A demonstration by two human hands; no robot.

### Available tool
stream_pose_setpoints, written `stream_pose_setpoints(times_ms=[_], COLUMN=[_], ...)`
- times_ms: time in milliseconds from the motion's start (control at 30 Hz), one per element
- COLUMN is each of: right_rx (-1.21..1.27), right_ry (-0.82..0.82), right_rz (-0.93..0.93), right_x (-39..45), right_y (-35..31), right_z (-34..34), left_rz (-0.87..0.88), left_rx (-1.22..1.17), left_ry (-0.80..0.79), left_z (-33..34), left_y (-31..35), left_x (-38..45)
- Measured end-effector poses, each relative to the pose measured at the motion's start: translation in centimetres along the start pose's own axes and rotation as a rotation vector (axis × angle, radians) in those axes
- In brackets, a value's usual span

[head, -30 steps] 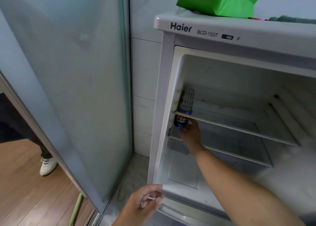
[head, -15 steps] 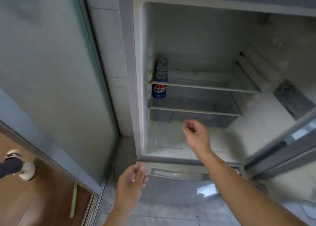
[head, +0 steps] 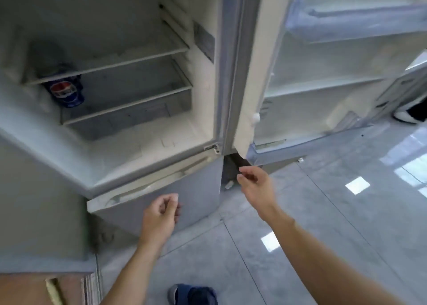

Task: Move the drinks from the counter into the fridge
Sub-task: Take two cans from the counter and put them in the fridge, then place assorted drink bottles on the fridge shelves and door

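Standing in front of the open fridge [head: 129, 157], which fills most of the view, door [head: 323, 78] swung wide to the right with its racks looking bare. Below it the lower compartment door [head: 184, 189] is shut. Inside, two shelves cross the cabinet, and one Pepsi can [head: 67, 92] stands upright at the far left on the lower shelf [head: 129, 106], tucked under the upper shelf [head: 111, 62]. Can't make out any other drink in there, though the upper left corner is blurry.

Both hands are out of the fridge and carrying nothing. Left hand [head: 159, 214] hangs in front of the lower door with fingers loosely curled, right hand [head: 256, 184] hovers near the bottom hinge corner, also relaxed and half curled.

My read: this can is parked, so the step now is going back for the next drink. I'd leave the door open rather than fight it each trip, and set the next can just beside the Pepsi so the row fills from the left and nothing gets knocked over.

No surface with drinks in view, so can't say how many are left. Floor [head: 323, 235] is glossy grey tile with window glare, a wood strip at bottom left, and a blue slipper [head: 191, 294] at the bottom edge.
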State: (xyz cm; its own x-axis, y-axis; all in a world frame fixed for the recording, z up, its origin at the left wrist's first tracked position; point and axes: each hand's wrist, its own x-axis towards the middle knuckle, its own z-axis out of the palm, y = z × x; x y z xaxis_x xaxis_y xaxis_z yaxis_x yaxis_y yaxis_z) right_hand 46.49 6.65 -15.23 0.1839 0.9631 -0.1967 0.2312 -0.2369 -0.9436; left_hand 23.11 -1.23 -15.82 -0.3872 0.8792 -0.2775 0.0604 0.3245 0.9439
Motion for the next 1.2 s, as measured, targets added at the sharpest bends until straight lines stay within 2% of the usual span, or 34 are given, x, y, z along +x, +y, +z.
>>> stream_pose_setpoints(times_ms=[100, 233, 467, 633, 833, 1000, 1200], right_rx=[0.034, 0.063, 0.123, 0.218, 0.253, 0.298, 0.339], right_ry=[0.101, 0.275, 0.490, 0.663, 0.757, 0.785, 0.833], right_rz=[0.118, 0.301, 0.634, 0.825, 0.982, 1.114, 1.235], right_x=[-3.1, -9.1, -20.0, -24.9, -28.5, -30.9, -32.7], right_y=[4.1, 10.2, 19.1, 22.9, 25.0, 26.0, 28.0], right_z=[-6.4, -14.2, -21.0, -22.4, -21.4, -20.2, -21.8], left_rz=[-0.036, -0.120, -0.305, -0.397, -0.455, -0.394, -0.338], left_rx=[0.032, 0.143, 0.437, 0.620, 0.842, 0.933, 0.852], left_ry=[-0.101, -0.336, -0.468, -0.554, -0.663, -0.756, -0.905], left_z=[4.3, 9.0, 9.3, 9.2, 11.5, 18.1, 29.2], left_y=[-1.9, -5.1, -10.4, -11.7, -12.8, -11.7, -9.5], left_x=[-2.4, -5.5, -7.9, -6.5, -2.0, 0.2, -0.9])
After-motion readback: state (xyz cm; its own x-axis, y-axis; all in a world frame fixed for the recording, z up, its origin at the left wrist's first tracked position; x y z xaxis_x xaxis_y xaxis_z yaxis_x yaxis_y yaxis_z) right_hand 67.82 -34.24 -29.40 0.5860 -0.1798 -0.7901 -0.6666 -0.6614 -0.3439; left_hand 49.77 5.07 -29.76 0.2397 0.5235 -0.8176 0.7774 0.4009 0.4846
